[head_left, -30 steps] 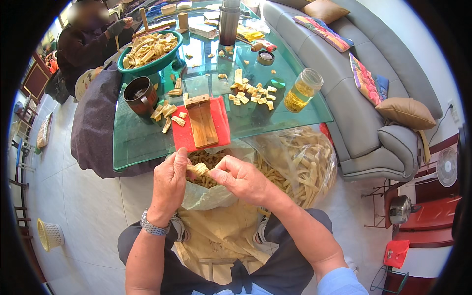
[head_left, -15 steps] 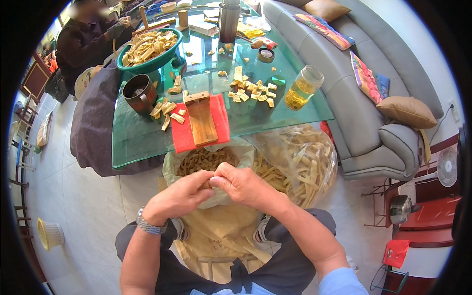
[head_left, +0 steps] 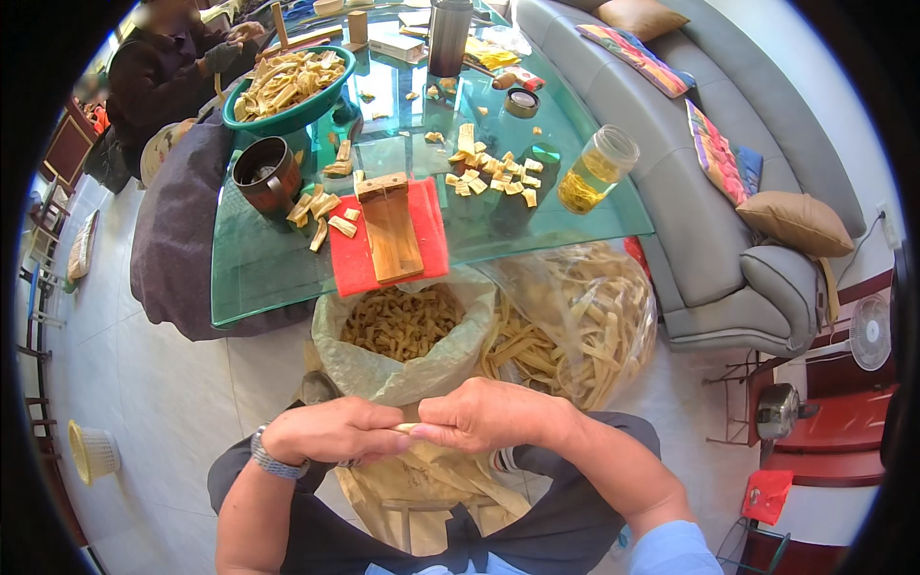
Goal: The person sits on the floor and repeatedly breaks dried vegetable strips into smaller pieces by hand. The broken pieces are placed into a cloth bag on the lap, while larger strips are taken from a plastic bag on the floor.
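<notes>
In the head view, the left hand (head_left: 350, 428) and the right hand (head_left: 470, 414) are meeting at the lower centre of the frame, fingers and thumbs pinching a pale strip (head_left: 407, 427) that is showing only as a sliver between them. The work is seemingly standing partway: many short pieces (head_left: 402, 321) are lying in the whitish sack (head_left: 383, 385) just above the hands, and pale chunks (head_left: 500, 173) are sitting on the glass table (head_left: 517, 236) at upper centre. Plenty is apparently remaining, since long strips (head_left: 537, 347) are crowding the clear bag (head_left: 644, 302) right of centre. Others are heaping in the green basin (head_left: 331, 103) at upper left; whether those are awaiting work, I cannot tell.
</notes>
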